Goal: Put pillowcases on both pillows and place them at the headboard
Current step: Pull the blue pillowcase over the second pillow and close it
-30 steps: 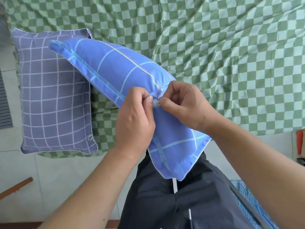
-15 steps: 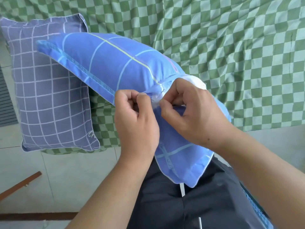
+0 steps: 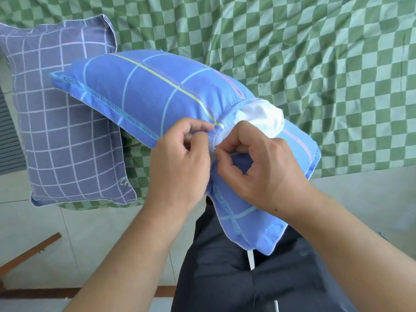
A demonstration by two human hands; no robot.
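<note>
A pillow in a bright blue pillowcase (image 3: 146,91) with pale stripes is held up in front of me over the bed's edge. Its white inner pillow (image 3: 261,117) bulges out through the open slit of the case. My left hand (image 3: 180,163) pinches the case fabric at one side of the slit. My right hand (image 3: 258,163) pinches the opposite edge, fingertips almost meeting the left ones. A second pillow in a grey-purple grid pillowcase (image 3: 65,122) lies flat on the bed's left corner, partly under the blue one.
The bed is covered by a green checked sheet (image 3: 315,64), wrinkled in the middle. Pale floor tiles (image 3: 67,233) lie below, with a brown wooden strip (image 3: 29,251) at the lower left. My dark trousers (image 3: 247,278) fill the bottom centre.
The blue pillow has turned and risen, so the open slit and the white inner pillow now show beside my right hand. Both hands keep pinching the slit's edges.
</note>
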